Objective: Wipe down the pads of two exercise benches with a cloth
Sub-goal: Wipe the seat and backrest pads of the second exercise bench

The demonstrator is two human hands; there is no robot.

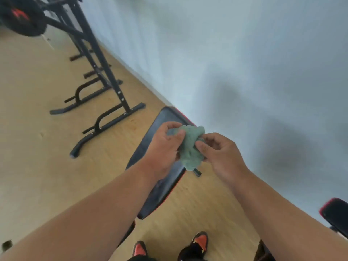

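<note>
A crumpled green cloth (191, 147) hangs in the air between both hands, above a black bench pad (162, 125) with red trim that runs from the wall toward my feet. My left hand (163, 147) grips the cloth's left side with thumb and curled fingers. My right hand (220, 153) pinches its right side. My forearms hide part of the pad. A second black pad with red edging (335, 211) shows at the right edge, only partly in view.
A black steel rack frame (105, 81) with floor feet stands at the left on the wooden floor (37, 147). A black weight plate (20, 17) sits at the top left. A pale wall (244, 63) runs along the right. My shoes (199, 242) are at the bottom.
</note>
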